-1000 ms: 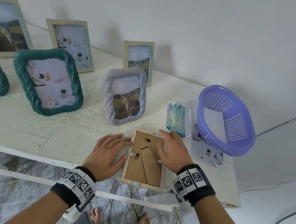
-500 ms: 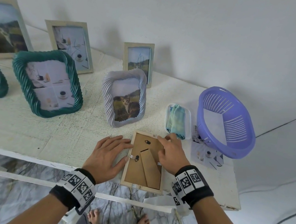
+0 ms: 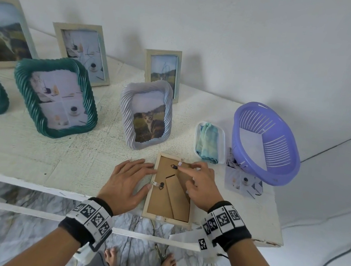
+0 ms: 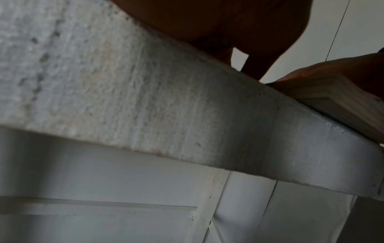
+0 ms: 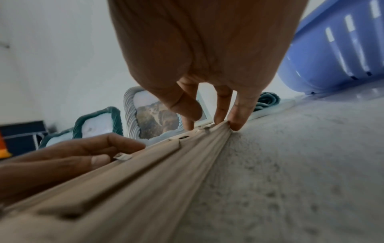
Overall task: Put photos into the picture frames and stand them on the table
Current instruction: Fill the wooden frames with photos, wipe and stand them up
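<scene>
Since a second ago, the right hand (image 3: 202,186) has slid up along the frame (image 3: 170,190), and its fingertips (image 3: 182,169) now touch a small tab at the frame's top edge. That grip is loose and mostly open: the fingers are spread and a little bent, pressing down on the frame's brown back, and they hold nothing. The right wrist view shows the same fingertips (image 5: 236,125) set on the frame's far end.

The left hand (image 3: 127,181) has stayed flat on the bench (image 3: 32,158), touching the frame's left side. Its fingers are straight and together, and the thumb lies by a little clip on that side. It holds nothing too.

The frame lies face down at the front edge of the bench, near the right corner, with its stand folded flat.

Behind it a grey frame (image 3: 146,114) with a cat photo stands up. A green frame (image 3: 55,97) stands to the left. A purple basket (image 3: 266,142) sits on a loose photo (image 3: 242,183) near the right edge.
</scene>
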